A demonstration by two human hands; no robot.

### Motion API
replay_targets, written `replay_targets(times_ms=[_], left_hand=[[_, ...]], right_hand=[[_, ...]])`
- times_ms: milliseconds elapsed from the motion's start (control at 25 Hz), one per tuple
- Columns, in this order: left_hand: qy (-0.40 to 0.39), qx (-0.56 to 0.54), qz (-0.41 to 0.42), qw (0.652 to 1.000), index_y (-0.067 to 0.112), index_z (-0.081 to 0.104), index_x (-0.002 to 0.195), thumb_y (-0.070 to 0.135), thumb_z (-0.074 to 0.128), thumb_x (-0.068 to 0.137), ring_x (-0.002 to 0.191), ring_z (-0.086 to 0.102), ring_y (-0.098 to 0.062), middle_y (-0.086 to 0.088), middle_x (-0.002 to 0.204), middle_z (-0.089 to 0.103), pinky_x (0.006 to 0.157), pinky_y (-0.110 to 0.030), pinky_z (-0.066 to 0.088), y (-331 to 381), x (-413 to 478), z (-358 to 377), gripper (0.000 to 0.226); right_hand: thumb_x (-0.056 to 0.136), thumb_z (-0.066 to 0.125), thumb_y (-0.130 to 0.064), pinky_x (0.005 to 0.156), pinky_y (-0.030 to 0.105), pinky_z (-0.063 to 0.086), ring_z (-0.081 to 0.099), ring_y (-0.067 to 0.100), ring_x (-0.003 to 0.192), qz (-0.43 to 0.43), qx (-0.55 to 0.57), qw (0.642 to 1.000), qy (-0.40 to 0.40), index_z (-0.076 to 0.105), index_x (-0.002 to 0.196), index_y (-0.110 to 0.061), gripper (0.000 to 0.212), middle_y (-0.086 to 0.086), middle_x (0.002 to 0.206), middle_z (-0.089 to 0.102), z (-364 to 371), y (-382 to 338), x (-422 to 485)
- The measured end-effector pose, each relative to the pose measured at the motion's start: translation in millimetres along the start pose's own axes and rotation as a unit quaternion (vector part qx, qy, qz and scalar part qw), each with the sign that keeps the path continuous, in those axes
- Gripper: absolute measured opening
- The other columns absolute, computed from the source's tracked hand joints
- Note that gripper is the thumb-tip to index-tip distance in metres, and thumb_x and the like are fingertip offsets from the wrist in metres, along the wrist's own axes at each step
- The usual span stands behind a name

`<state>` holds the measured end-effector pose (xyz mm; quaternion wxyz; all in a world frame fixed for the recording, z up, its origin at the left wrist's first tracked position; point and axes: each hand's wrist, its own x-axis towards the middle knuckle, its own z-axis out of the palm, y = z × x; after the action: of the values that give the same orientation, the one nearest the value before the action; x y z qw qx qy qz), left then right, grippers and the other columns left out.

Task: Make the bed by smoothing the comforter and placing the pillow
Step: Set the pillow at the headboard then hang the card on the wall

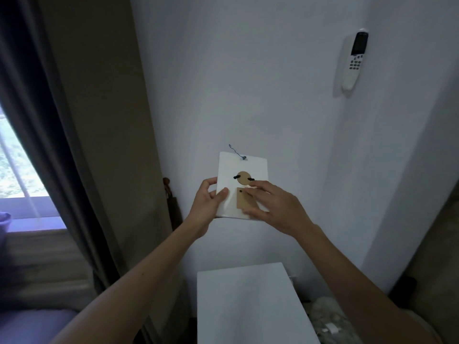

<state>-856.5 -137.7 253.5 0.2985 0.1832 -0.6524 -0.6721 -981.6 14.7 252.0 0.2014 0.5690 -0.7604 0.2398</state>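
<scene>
I hold a white card (248,165) up in front of the white wall. It carries a brown disc with two black pegs, a brown tag, and a thin blue cord at its top edge. My left hand (207,203) grips the card's left edge, thumb on its face. My right hand (272,207) lies over the lower right of the card, fingers resting on the brown tag. No comforter or pillow shows clearly; a purple-grey fabric surface (32,324) lies at the bottom left.
A white cabinet top (246,301) stands just below my hands. A remote control (354,58) hangs in a wall holder at upper right. Dark curtains (82,145) and a window (15,165) fill the left. A pale bundle (327,319) sits right of the cabinet.
</scene>
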Motion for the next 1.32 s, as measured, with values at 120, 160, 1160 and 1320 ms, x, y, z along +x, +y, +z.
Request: replay_targets(times_ms=[120, 160, 1160, 1320], left_hand=[[0.03, 0.074, 0.05, 0.996, 0.027, 0.04, 0.121, 0.021, 0.054, 0.095, 0.085, 0.064, -0.016, -0.006, 0.107, 0.068, 0.065, -0.028, 0.054, -10, -1, -2, 0.03], [0.036, 0.133, 0.089, 0.986, 0.028, 0.04, 0.121, 0.022, 0.054, 0.095, 0.086, 0.065, -0.017, -0.003, 0.108, 0.069, 0.065, -0.028, 0.054, -15, -2, 1, 0.03], [-0.1, 0.049, 0.004, 0.994, 0.028, 0.053, 0.132, 0.006, 0.049, 0.096, 0.086, 0.072, -0.017, 0.001, 0.089, 0.077, 0.073, -0.032, 0.06, -43, -10, 2, 0.042], [-0.071, 0.061, -0.002, 0.996, 0.024, 0.053, 0.134, 0.005, 0.047, 0.097, 0.094, 0.071, -0.023, -0.005, 0.102, 0.075, 0.082, -0.04, 0.058, -58, -10, 2, 0.042]], right_hand=[[0.089, 0.054, -0.051, 0.1, 0.025, 0.04, 0.049, 0.001, 0.12, 0.125, 0.217, 0.964, -0.092, 0.05, 0.133, -0.034, 0.048, -0.017, 0.132, 0.051, 1, -2, 1], [0.09, 0.053, -0.049, 0.103, 0.028, 0.037, 0.048, 0.004, 0.122, 0.195, 0.332, 0.917, -0.103, 0.048, 0.135, -0.034, 0.047, -0.015, 0.131, 0.051, 1, -4, 3], [0.101, 0.041, -0.018, 0.07, 0.032, 0.053, 0.065, 0.018, 0.084, 0.354, 0.543, 0.761, 0.024, 0.065, 0.11, -0.026, 0.027, 0.0, 0.099, 0.071, 6, 27, -20], [0.098, 0.045, -0.018, 0.064, 0.031, 0.055, 0.066, 0.019, 0.083, 0.372, 0.478, 0.795, 0.033, 0.068, 0.109, -0.032, 0.028, -0.002, 0.096, 0.07, 20, 28, -22]])
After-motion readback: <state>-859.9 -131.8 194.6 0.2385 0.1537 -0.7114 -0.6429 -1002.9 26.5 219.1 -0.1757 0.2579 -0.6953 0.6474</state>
